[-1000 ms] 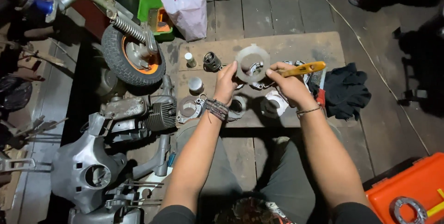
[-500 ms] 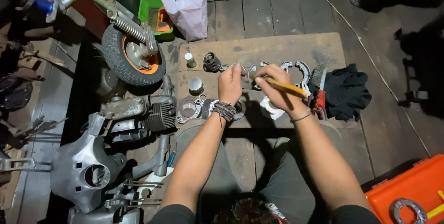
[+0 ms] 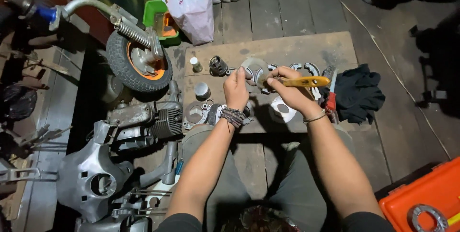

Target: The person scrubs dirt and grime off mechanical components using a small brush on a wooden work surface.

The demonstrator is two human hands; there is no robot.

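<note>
While the left hand (image 3: 236,88) pinches a pale round ring-shaped part (image 3: 253,65) by its edge, fingers curled shut on it, the right hand (image 3: 291,90) is closed around the yellow handle of a brush (image 3: 304,81) — the handle sticks out to the right, and the bristle end meets the ring between the 2 hands. Both hands hover just above a low wooden board (image 3: 306,50) lying on the plank floor, which serves as the desk. Scattered on it are small engine parts: a dark cylindrical piece (image 3: 218,65), a small white bottle (image 3: 194,64), a grey cup-shaped cap (image 3: 201,90) and a round metal cover (image 3: 195,114) near the left wrist (which wears a beaded bracelet). A white curved casing (image 3: 281,110) lies under the right hand, and a red-handled tool (image 3: 331,98) rests beside a crumpled black cloth (image 3: 357,93). To the left stand a scooter wheel with an orange rim (image 3: 136,62) and a finned engine block (image 3: 165,122). An orange case (image 3: 424,198) sits at lower right.
</note>
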